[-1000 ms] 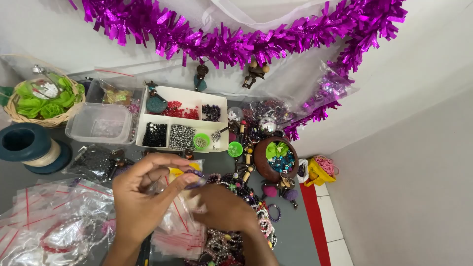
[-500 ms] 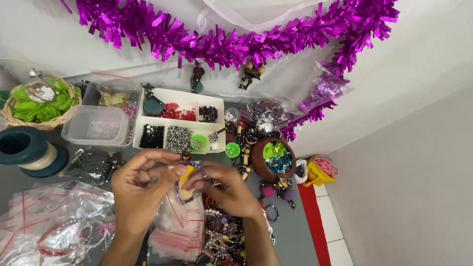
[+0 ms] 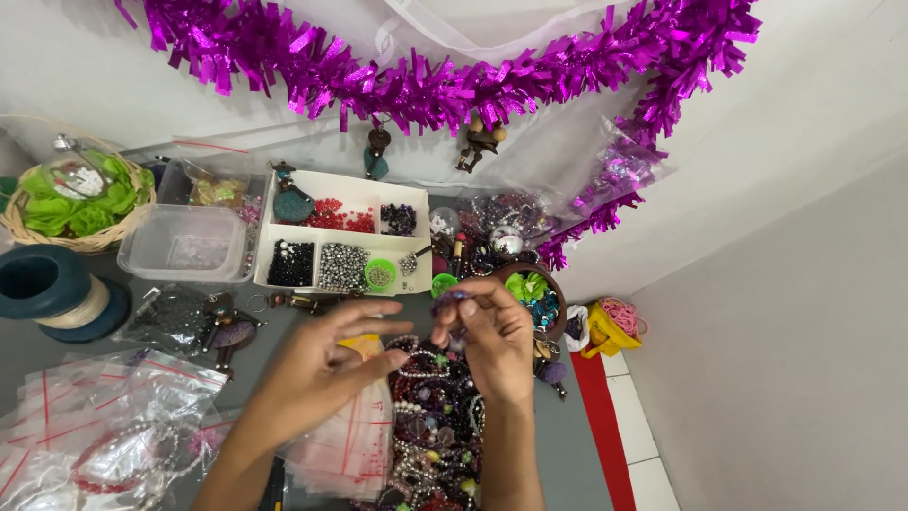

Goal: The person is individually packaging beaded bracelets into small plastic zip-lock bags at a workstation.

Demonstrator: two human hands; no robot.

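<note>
Purple bead (image 3: 452, 299) pinched in your right hand (image 3: 492, 341), lifted clear of the bead pile (image 3: 430, 416); your left hand (image 3: 317, 374), fingers loosely spread, steadies small plastic bags (image 3: 345, 440).

Bright, even, diffuse daylight-like lighting across the frame; no harsh shadows, only soft ones under the hands. Sparkling glare on the purple tinsel (image 3: 426, 80) along the top and on the plastic bags (image 3: 85, 416) at lower left. Strong wide-angle bending toward the edges. Slight motion softness on the right hand (image 3: 487, 341); small beads not sharply resolved.
</note>
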